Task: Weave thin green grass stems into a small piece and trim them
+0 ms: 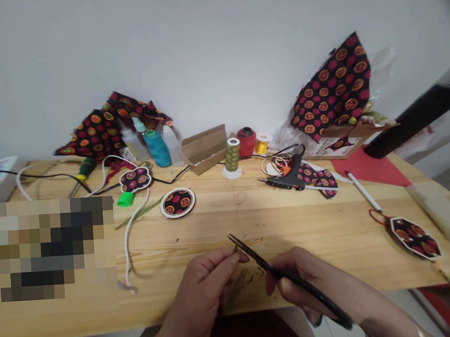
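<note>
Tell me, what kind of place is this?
Probably a home craft or sewing table: thread spools, a glue gun and patterned fabric crowd a wooden table, while the right hand works black scissors beside the left hand.

Two bare hands, bare forearms, no sleeves, rings or gloves visible.

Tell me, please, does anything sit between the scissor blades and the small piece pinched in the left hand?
Nothing visible does: the scissors in the right hand already meet the thin piece at the left hand fingertips.
</note>
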Available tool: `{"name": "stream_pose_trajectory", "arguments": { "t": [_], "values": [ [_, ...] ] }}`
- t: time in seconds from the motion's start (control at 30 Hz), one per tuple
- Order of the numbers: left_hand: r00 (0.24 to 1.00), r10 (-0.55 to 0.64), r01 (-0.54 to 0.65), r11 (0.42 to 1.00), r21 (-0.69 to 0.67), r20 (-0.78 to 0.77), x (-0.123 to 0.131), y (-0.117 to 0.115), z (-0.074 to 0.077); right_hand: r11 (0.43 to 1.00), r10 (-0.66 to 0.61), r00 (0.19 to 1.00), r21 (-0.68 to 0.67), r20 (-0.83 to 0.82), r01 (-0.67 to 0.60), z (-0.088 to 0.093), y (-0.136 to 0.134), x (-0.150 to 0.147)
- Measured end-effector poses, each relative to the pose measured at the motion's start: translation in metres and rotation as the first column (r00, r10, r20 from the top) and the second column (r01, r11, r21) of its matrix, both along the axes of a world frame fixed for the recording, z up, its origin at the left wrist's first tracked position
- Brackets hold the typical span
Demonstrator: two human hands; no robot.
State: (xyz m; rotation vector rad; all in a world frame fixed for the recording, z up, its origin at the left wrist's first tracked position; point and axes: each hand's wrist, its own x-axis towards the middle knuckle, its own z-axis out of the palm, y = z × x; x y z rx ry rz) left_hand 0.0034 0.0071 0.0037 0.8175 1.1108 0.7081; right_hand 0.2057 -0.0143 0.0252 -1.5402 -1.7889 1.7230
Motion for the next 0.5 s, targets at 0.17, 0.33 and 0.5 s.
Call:
{"name": "stream_pose_trajectory", "arguments": {
  "t": [0.17,0.33,0.5],
  "values": [
    [1.000,-0.010,0.010,1.000,-0.008,0.006,-0.0004,-0.0003,-0.0008,0.997,0.010,0.997,-0.069,-0.073,-0.015,-0.0041,0.0030,0.0002],
    [1.000,-0.013,0.014,1.000,-0.020,0.019,0.0006,0.0006,-0.0009,0.997,-0.012,0.996,-0.076,-0.090,0.005,-0.0065,0.0025,0.0009],
    [1.000,0.011,-0.011,1.000,-0.023,0.000,0.0013,0.0006,-0.0023,0.997,0.007,0.990,-0.080,-0.138,-0.018,-0.0073,0.0057,0.0017]
  ]
}}
